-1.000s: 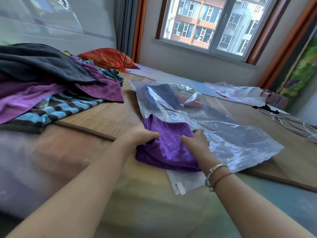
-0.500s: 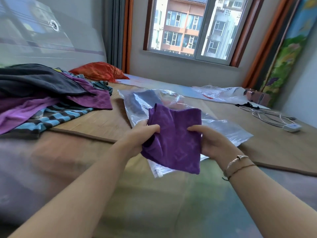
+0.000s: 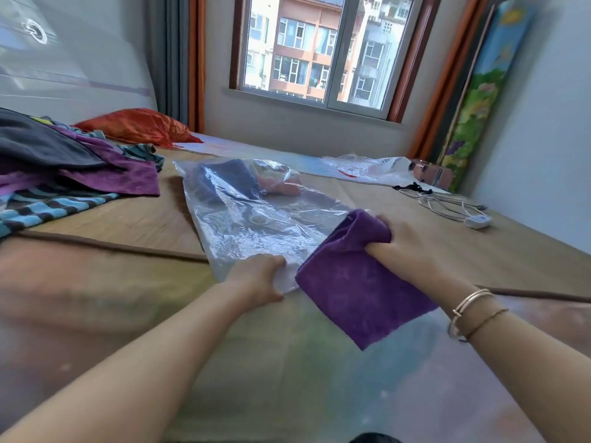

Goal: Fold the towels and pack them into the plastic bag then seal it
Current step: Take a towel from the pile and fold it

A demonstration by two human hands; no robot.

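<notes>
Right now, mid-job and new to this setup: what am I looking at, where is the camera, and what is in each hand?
There is no machine here: these are a person's bare arms, filmed by one wide-angle camera worn on the head, looking forward and down. The right hand grips a folded purple towel. The left hand holds the near edge of a clear plastic bag lying on a woven mat; it already holds something dark blue. A pile of loose towels lies far left.
</notes>
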